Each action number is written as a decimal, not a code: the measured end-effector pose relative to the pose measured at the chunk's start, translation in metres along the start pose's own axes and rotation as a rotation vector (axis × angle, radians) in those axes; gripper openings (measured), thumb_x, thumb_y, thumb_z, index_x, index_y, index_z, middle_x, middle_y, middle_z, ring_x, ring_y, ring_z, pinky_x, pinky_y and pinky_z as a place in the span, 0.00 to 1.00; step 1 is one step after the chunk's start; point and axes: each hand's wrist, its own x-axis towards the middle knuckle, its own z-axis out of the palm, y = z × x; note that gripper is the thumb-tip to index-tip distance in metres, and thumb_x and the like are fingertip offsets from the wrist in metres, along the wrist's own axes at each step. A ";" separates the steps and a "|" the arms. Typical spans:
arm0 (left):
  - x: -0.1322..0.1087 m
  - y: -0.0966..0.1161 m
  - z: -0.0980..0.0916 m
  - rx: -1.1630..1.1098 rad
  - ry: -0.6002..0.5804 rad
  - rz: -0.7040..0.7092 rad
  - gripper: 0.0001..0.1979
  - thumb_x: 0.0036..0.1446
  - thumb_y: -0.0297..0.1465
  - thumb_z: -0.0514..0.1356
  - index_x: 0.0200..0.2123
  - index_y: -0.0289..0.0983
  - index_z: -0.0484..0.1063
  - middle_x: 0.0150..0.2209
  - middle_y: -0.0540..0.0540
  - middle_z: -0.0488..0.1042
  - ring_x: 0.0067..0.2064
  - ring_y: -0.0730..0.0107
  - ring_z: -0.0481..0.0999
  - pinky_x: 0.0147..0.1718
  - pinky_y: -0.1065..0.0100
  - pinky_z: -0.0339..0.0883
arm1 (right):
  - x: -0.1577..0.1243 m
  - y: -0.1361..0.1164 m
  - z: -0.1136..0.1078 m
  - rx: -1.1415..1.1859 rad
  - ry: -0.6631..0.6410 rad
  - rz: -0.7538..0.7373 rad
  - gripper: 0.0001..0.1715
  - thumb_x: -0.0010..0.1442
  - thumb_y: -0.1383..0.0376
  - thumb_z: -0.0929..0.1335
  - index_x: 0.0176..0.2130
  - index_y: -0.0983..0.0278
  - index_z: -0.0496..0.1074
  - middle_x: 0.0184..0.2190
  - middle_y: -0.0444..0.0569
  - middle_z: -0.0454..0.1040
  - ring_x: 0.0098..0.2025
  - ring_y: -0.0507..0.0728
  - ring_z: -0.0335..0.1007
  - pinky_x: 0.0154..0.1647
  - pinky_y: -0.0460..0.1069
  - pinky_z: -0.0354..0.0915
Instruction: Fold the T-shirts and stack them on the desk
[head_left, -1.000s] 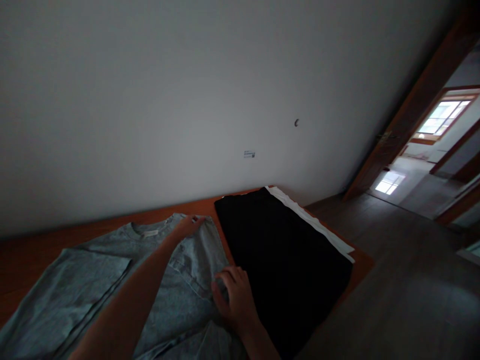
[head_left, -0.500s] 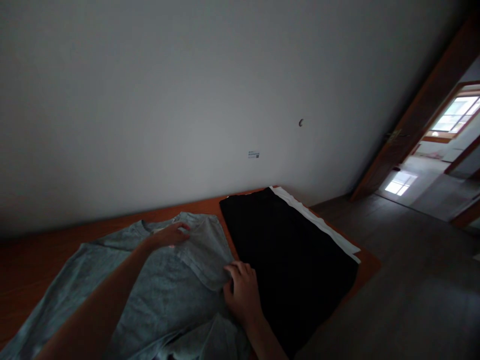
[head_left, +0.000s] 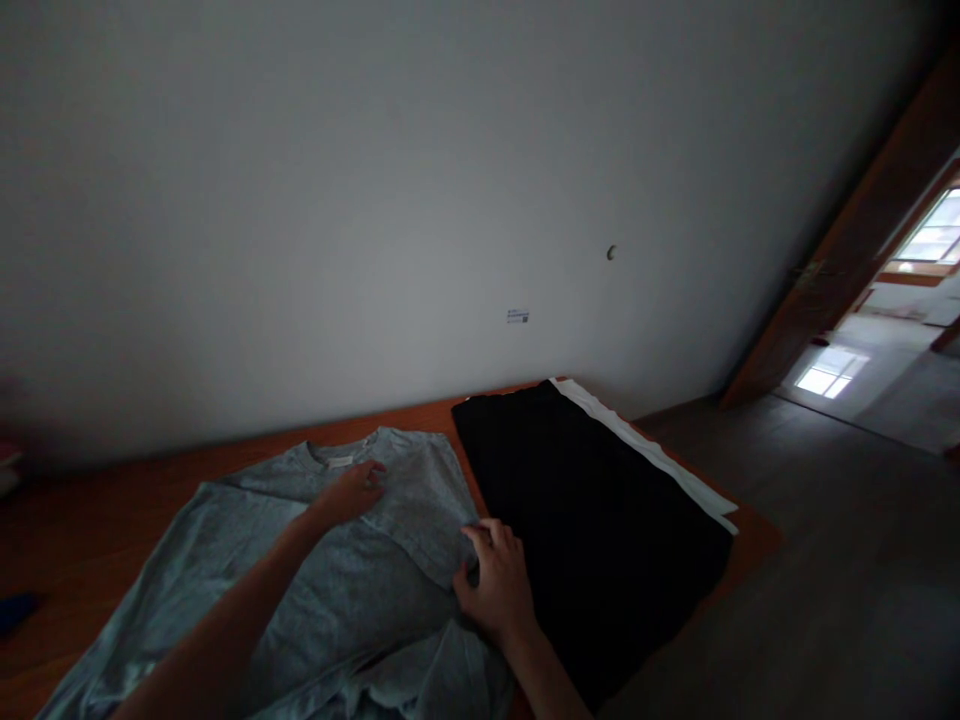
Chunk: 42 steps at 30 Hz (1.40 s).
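Observation:
A grey T-shirt [head_left: 285, 560] lies spread on an orange-brown table [head_left: 97, 520], collar toward the wall, its right sleeve folded in over the chest. My left hand [head_left: 351, 492] rests flat on the shirt just below the collar, fingers stretched out. My right hand [head_left: 495, 585] sits at the shirt's right edge, fingers curled and pinching the folded sleeve's edge. Right of it lies a black folded garment [head_left: 592, 520] on top of a white one [head_left: 660, 460].
A plain white wall [head_left: 375, 200] runs behind the table. The table's right corner [head_left: 757, 540] ends over a dark floor. A wooden door frame [head_left: 832, 270] opens to a bright room at the far right. A small dark blue thing [head_left: 16, 610] lies at the left edge.
My left hand drew back from the shirt's right shoulder to below the collar. The right sleeve now lies folded inward. My right hand shifted slightly up along the edge. The view panned left.

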 end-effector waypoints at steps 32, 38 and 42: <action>-0.036 0.001 0.024 0.166 0.143 0.172 0.23 0.47 0.26 0.57 0.48 0.40 0.74 0.51 0.40 0.76 0.55 0.53 0.75 0.58 0.56 0.66 | -0.002 -0.002 -0.004 0.056 -0.056 -0.089 0.21 0.48 0.55 0.78 0.42 0.57 0.77 0.50 0.50 0.74 0.52 0.64 0.66 0.54 0.58 0.61; -0.058 -0.011 0.031 0.103 0.166 0.182 0.20 0.51 0.32 0.58 0.49 0.43 0.77 0.54 0.41 0.77 0.56 0.51 0.75 0.59 0.55 0.66 | -0.002 -0.001 0.001 0.021 0.003 -0.175 0.03 0.55 0.65 0.73 0.34 0.59 0.76 0.40 0.47 0.76 0.45 0.59 0.69 0.48 0.55 0.61; -0.057 -0.006 0.036 -0.012 0.238 0.145 0.16 0.61 0.40 0.52 0.43 0.43 0.78 0.49 0.41 0.80 0.52 0.56 0.78 0.55 0.59 0.70 | -0.003 0.004 0.006 -0.005 0.121 -0.199 0.05 0.63 0.68 0.68 0.35 0.60 0.74 0.37 0.48 0.76 0.42 0.58 0.70 0.45 0.53 0.63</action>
